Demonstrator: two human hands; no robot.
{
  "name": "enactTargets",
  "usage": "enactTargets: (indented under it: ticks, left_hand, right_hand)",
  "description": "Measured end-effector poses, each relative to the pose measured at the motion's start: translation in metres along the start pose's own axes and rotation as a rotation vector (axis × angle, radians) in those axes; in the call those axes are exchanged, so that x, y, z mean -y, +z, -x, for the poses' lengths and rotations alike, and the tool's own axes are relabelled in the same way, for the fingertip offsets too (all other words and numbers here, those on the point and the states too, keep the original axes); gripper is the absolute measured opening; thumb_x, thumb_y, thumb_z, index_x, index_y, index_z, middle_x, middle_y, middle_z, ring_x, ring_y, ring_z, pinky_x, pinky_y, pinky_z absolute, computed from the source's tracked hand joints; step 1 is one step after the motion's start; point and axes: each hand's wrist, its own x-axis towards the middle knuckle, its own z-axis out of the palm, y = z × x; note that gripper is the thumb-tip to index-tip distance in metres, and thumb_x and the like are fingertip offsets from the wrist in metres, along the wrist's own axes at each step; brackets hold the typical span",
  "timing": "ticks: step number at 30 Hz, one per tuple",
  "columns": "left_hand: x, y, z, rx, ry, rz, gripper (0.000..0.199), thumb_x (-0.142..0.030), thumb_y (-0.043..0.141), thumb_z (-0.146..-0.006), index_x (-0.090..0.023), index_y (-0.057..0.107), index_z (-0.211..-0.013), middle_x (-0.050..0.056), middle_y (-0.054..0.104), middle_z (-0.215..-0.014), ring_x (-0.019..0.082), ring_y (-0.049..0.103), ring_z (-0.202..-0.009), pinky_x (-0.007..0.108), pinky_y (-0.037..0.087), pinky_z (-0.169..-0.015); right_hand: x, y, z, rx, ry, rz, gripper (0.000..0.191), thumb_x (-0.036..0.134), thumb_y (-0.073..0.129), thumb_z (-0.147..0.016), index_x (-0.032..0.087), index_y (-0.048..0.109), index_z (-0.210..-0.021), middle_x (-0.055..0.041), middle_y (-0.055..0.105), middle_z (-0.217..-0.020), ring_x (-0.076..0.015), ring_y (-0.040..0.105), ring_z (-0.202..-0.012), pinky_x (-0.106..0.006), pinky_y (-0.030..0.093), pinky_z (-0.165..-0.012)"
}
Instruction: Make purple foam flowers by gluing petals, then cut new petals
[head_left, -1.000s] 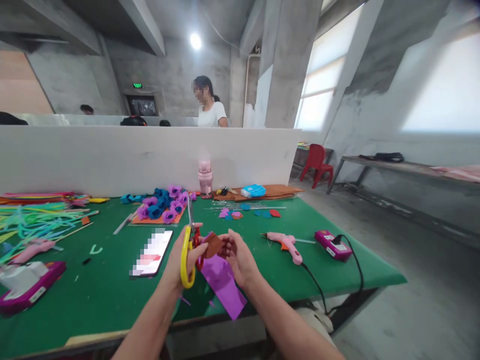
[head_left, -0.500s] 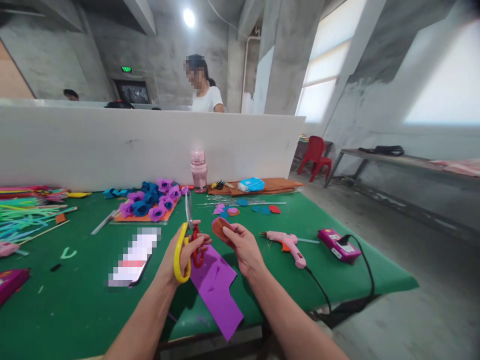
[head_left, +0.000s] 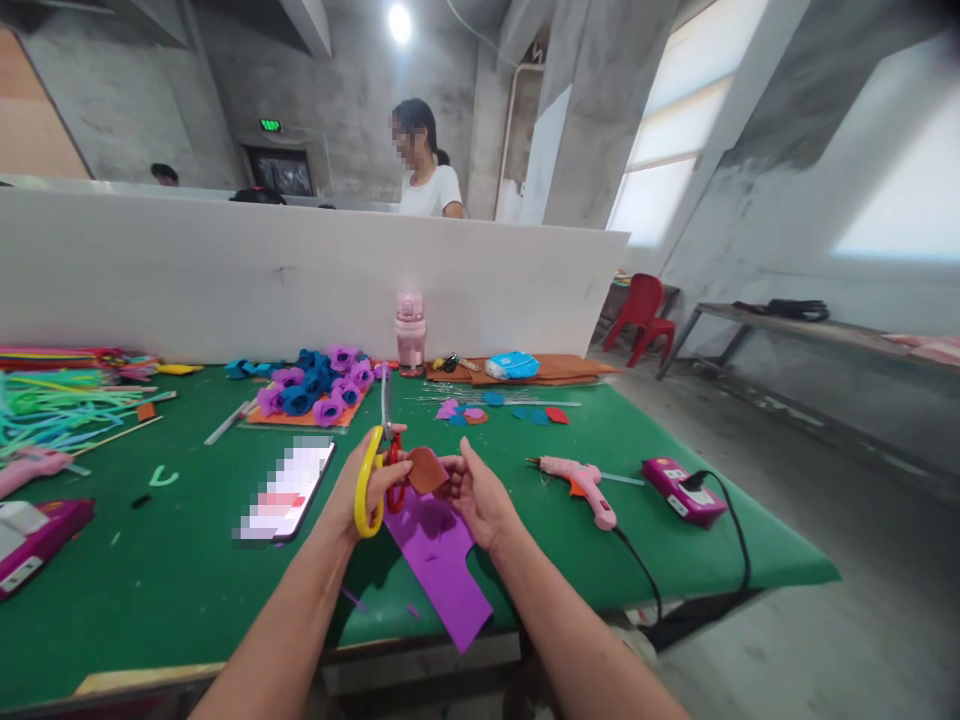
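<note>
My left hand (head_left: 365,490) has scissors (head_left: 369,485) with one yellow and one red handle loop hooked on it, blades pointing up. Its thumb and fingertips also pinch a brown petal-shaped piece (head_left: 427,470), with a thin purple edge showing behind it. Close by on the right is my right hand (head_left: 476,495), its thumb and fingers apart; the fingertips are at the piece's right edge, and I cannot tell whether they touch. Beneath both hands a purple sheet (head_left: 442,580) with a cut-out edge lies on the green table (head_left: 187,610).
A pink glue gun (head_left: 581,480) and a purple power strip (head_left: 682,490) lie to the right. Finished purple and blue flowers (head_left: 315,385), a phone (head_left: 289,490) and colourful strips (head_left: 60,400) are to the left. Further back stand a pink bottle (head_left: 410,335) and a white partition (head_left: 300,270).
The brown piece has passed from my right hand's pinch to my left fingertips. My right fingers have spread apart. The scissors stay on my left hand, and the view has shifted slightly.
</note>
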Motion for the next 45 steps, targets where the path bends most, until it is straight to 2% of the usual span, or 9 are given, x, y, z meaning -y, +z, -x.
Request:
enactTargets:
  ticks: [4, 7, 12, 20, 26, 33, 37, 41, 45]
  left_hand:
    - [-0.008, -0.002, 0.004, 0.047, 0.034, -0.187, 0.048, -0.022, 0.071, -0.065, -0.019, 0.053, -0.109, -0.004, 0.056, -0.069, 0.011, 0.057, -0.061, 0.022, 0.047, -0.058]
    - [-0.01, 0.0, 0.006, 0.059, 0.01, -0.145, 0.05, -0.025, 0.072, -0.065, -0.019, 0.052, -0.111, -0.003, 0.057, -0.072, 0.012, 0.058, -0.062, 0.024, 0.047, -0.06]
    - [-0.012, 0.004, 0.008, 0.122, -0.115, 0.046, 0.062, -0.023, 0.075, -0.06, -0.018, 0.047, -0.115, -0.003, 0.059, -0.071, 0.012, 0.059, -0.062, 0.025, 0.047, -0.062]
    - [-0.001, 0.009, 0.009, 0.171, -0.115, 0.049, 0.061, -0.018, 0.072, -0.06, -0.018, 0.046, -0.116, -0.002, 0.059, -0.071, 0.012, 0.059, -0.06, 0.023, 0.045, -0.058]
    - [-0.001, 0.016, 0.01, 0.082, -0.005, -0.097, 0.055, -0.018, 0.068, -0.06, -0.018, 0.049, -0.112, -0.004, 0.058, -0.068, 0.011, 0.056, -0.056, 0.021, 0.042, -0.053]
    - [-0.008, 0.016, 0.01, -0.109, 0.073, -0.185, 0.051, -0.021, 0.069, -0.058, -0.019, 0.052, -0.107, -0.007, 0.054, -0.063, 0.01, 0.051, -0.05, 0.02, 0.038, -0.048]
    - [-0.007, 0.017, 0.01, -0.091, 0.063, -0.178, 0.052, -0.02, 0.068, -0.06, -0.02, 0.05, -0.109, -0.006, 0.056, -0.065, 0.011, 0.055, -0.055, 0.021, 0.042, -0.053]
    - [-0.007, 0.021, 0.013, -0.028, 0.053, -0.214, 0.05, -0.018, 0.067, -0.059, -0.018, 0.052, -0.107, -0.006, 0.055, -0.065, 0.01, 0.053, -0.053, 0.021, 0.041, -0.052]
    - [-0.006, 0.019, 0.012, -0.094, 0.054, -0.222, 0.049, -0.018, 0.068, -0.059, -0.018, 0.052, -0.106, -0.007, 0.053, -0.062, 0.008, 0.049, -0.049, 0.018, 0.038, -0.048]
  right_hand:
    - [0.002, 0.0, 0.001, 0.024, -0.081, 0.161, 0.04, 0.051, 0.075, -0.058, 0.014, 0.066, -0.067, 0.0004, 0.063, -0.058, -0.0078, 0.052, -0.05, -0.02, 0.038, -0.051]
    - [-0.001, 0.001, 0.002, 0.013, -0.162, 0.156, 0.033, 0.037, 0.083, -0.048, 0.014, 0.063, -0.062, 0.0017, 0.063, -0.057, -0.0086, 0.053, -0.051, -0.021, 0.04, -0.053]
    - [-0.004, -0.002, -0.002, -0.077, -0.18, 0.068, 0.032, 0.037, 0.081, -0.05, 0.015, 0.061, -0.06, 0.0032, 0.059, -0.052, -0.0073, 0.048, -0.046, -0.021, 0.036, -0.048]
    - [-0.003, -0.003, -0.001, -0.095, -0.201, 0.034, 0.03, 0.035, 0.081, -0.051, 0.015, 0.06, -0.058, 0.0041, 0.059, -0.051, -0.006, 0.046, -0.044, -0.02, 0.033, -0.046]
    - [-0.007, -0.005, -0.004, -0.032, -0.154, 0.039, 0.032, 0.044, 0.076, -0.058, 0.014, 0.067, -0.064, 0.0002, 0.063, -0.054, -0.0098, 0.053, -0.048, -0.023, 0.039, -0.051]
    - [0.001, -0.014, -0.009, -0.187, -0.238, 0.11, 0.034, 0.047, 0.073, -0.059, 0.015, 0.069, -0.068, -0.0029, 0.068, -0.066, -0.0076, 0.053, -0.049, -0.022, 0.042, -0.052]
    - [0.002, -0.01, -0.007, -0.2, -0.249, 0.11, 0.034, 0.046, 0.074, -0.06, 0.017, 0.065, -0.075, -0.0004, 0.066, -0.068, -0.0077, 0.054, -0.049, -0.02, 0.04, -0.048]
    - [-0.001, -0.008, -0.008, -0.187, -0.4, 0.269, 0.023, 0.036, 0.074, -0.061, 0.017, 0.066, -0.07, 0.0018, 0.062, -0.059, -0.009, 0.052, -0.05, -0.022, 0.041, -0.05]
    - [0.004, -0.012, -0.008, -0.222, -0.415, 0.335, 0.02, 0.035, 0.069, -0.064, 0.015, 0.067, -0.067, -0.0008, 0.064, -0.061, -0.0101, 0.054, -0.051, -0.023, 0.042, -0.053]
